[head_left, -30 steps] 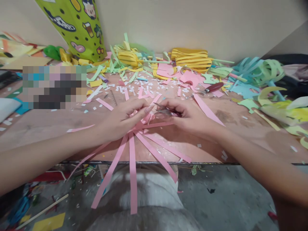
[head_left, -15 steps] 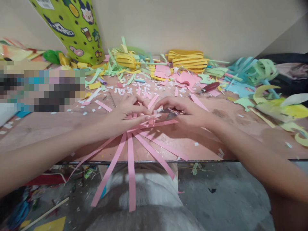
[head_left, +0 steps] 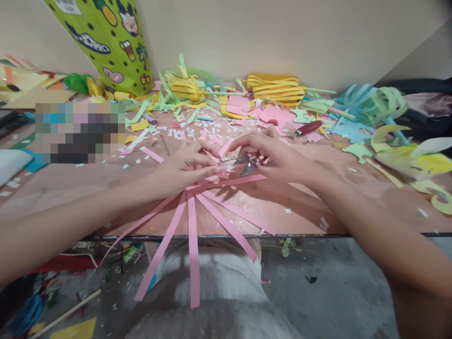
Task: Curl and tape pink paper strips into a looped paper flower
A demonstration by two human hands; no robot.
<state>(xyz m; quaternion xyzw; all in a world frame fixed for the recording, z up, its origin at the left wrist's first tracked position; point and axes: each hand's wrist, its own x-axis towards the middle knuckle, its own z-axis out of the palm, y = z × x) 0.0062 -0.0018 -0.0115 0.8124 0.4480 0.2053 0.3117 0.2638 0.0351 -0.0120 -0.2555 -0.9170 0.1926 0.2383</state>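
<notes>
Pink paper strips (head_left: 193, 263) fan out from a joined centre below my hands, several of them reaching over the table's front edge. My left hand (head_left: 189, 165) pinches a pink piece near that centre between thumb and fingertips, with a shiny, clear-looking bit beside the thumb. Close to its right, my right hand (head_left: 271, 157) curls around what look like scissors (head_left: 249, 168). Their dark, shiny, tapering metal parts show below the fingers, while the handle is mostly hidden in the palm. The fingertips of both hands are a small distance apart.
Small white paper bits (head_left: 197, 129) litter the table (head_left: 310, 214). A red-handled knife (head_left: 308, 128) lies beyond my right hand. Yellow paper lanterns (head_left: 275, 89) and coloured scraps line the wall, near a green patterned bag (head_left: 116, 47). A yellow paper figure (head_left: 420, 162) lies right.
My right hand has opened slightly and its fingers have risen away from my left fingertips. The metal parts show more plainly. My left hand stays nearly in place, still pinching the paper.
</notes>
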